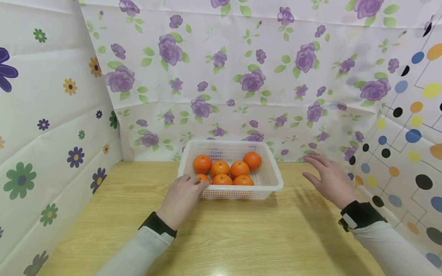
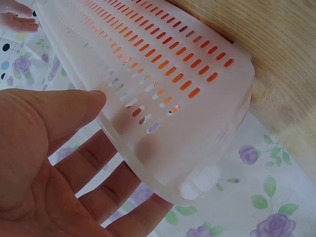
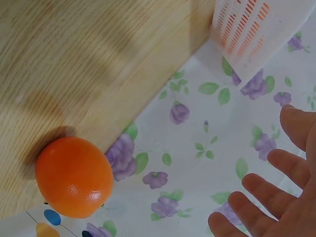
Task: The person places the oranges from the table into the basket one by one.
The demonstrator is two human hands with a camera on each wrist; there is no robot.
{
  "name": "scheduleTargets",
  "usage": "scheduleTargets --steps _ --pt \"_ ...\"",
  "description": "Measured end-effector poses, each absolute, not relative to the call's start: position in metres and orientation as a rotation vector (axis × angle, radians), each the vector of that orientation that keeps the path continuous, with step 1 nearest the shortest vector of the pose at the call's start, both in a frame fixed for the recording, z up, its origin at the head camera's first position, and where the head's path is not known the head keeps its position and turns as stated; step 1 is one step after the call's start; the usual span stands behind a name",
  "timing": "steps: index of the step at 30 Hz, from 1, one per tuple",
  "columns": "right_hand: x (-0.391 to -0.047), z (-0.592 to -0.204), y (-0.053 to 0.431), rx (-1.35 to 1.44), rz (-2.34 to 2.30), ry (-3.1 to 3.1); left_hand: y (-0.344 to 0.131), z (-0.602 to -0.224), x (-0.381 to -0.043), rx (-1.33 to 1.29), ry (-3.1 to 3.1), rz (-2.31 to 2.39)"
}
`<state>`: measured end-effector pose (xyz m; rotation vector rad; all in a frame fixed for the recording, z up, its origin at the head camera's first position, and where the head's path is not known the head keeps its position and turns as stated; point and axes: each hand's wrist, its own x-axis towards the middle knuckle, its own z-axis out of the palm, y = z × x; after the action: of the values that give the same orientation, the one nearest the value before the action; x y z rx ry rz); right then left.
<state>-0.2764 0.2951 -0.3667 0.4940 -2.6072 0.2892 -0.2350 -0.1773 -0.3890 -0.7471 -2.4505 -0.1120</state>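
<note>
A white perforated plastic basket (image 1: pixel 241 188) stands against the back wall on the table, holding several oranges (image 1: pixel 220 168). At its front left corner, my left hand (image 1: pixel 183 198) grips the rim. The left wrist view shows the thumb (image 2: pixel 74 109) at the outside of the rim and fingertips showing dimly through the translucent wall (image 2: pixel 197 143). To the right of the basket my right hand (image 1: pixel 330 180) hovers, holding nothing, its fingers spread. One loose orange (image 3: pixel 74 177) lies on the table in the right wrist view; the head view hides it behind that hand.
The wooden table (image 1: pixel 241 234) ends at a back wall of purple-flowered sheeting (image 1: pixel 221 80). A flower-printed sheet (image 1: pixel 45 103) bounds the left side and a dotted one (image 1: pixel 411 153) the right.
</note>
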Motion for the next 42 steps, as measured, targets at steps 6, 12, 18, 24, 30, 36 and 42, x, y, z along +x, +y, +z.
scheduleTargets --steps 6,12,18,24,30,36,42 --pt "-0.276 -0.367 0.296 0.496 0.288 -2.601 -0.178 -0.390 -0.236 -0.752 -2.443 -0.115" --pt "-0.276 -0.365 0.299 0.464 0.297 -2.628 -0.178 -0.391 -0.236 -0.764 -2.430 -0.124" --pt "-0.275 -0.363 0.300 0.419 0.296 -2.674 -0.179 -0.391 -0.236 -0.770 -2.429 -0.126" --pt "-0.274 -0.363 0.302 0.387 0.309 -2.692 -0.178 -0.390 -0.236 -0.765 -2.431 -0.124" --pt "-0.274 -0.362 0.305 0.357 0.332 -2.718 -0.178 -0.389 -0.235 -0.758 -2.428 -0.116" --pt "-0.275 -0.361 0.308 0.335 0.318 -2.735 -0.178 -0.390 -0.236 -0.759 -2.437 -0.118" --pt "-0.275 -0.361 0.313 0.325 0.310 -2.743 -0.178 -0.390 -0.236 -0.760 -2.443 -0.125"
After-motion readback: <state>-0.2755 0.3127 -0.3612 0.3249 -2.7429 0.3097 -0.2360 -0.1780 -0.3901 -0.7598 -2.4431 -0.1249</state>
